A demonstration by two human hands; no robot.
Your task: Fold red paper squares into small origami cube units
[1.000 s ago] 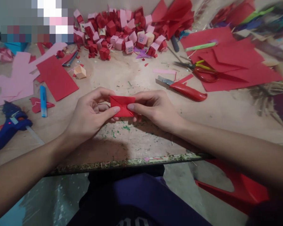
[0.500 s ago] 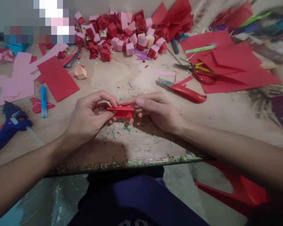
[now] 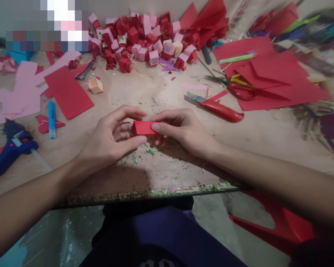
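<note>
A small folded piece of red paper (image 3: 143,127) is held just above the table, near its front edge. My left hand (image 3: 111,135) pinches its left end, thumb below and fingers curled over the top. My right hand (image 3: 183,129) grips its right end with the thumb pressed on the front face. Both hands are closed on the paper. Part of the fold is hidden behind my fingers.
A heap of small red and pink paper cubes (image 3: 144,40) lies at the back. Red sheets (image 3: 272,78), scissors (image 3: 233,83) and a red utility knife (image 3: 217,107) are to the right. A blue glue gun (image 3: 11,148), blue marker (image 3: 51,118), and pink and red paper (image 3: 66,91) are to the left.
The flat red square has been folded in half into a narrow strip, seen edge-on half a second ago and now turned face-up. Both hands kept their hold throughout.
</note>
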